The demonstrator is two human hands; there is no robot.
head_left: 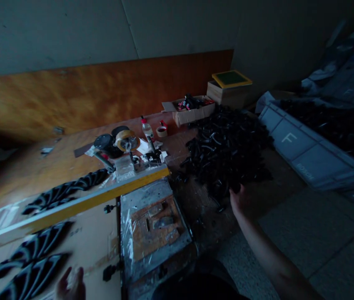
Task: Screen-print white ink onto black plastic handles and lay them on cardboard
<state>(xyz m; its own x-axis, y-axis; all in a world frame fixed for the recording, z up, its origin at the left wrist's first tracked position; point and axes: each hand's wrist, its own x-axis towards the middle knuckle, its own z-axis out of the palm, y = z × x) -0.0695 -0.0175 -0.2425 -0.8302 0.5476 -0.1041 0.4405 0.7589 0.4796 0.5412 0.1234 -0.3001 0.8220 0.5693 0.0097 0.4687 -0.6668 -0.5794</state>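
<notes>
Heap of loose black parts [227, 143]: on the brown work surface, right of the grey plate [156, 190]; large, apparently the unarranged remainder.
Right hand [237, 199]: at the heap's near edge, fingers bent; grip cannot be told.
Rows of black parts [35, 277]: far left, on cardboard [97, 235]; seemingly the arranged portion.
Left hand [71, 285]: beside them, half-curled, blurred; hold unclear.
Grey crate [302, 146]: right, containing further black pieces.

the person's right forearm [261, 239] is bare, slim at the wrist and broader toward the elbow. the right hand [238, 200] and the left hand [71, 286] are bare too, the left blurred. nearly black clothing [199, 282] shows below, its cut lost in shadow.
</notes>
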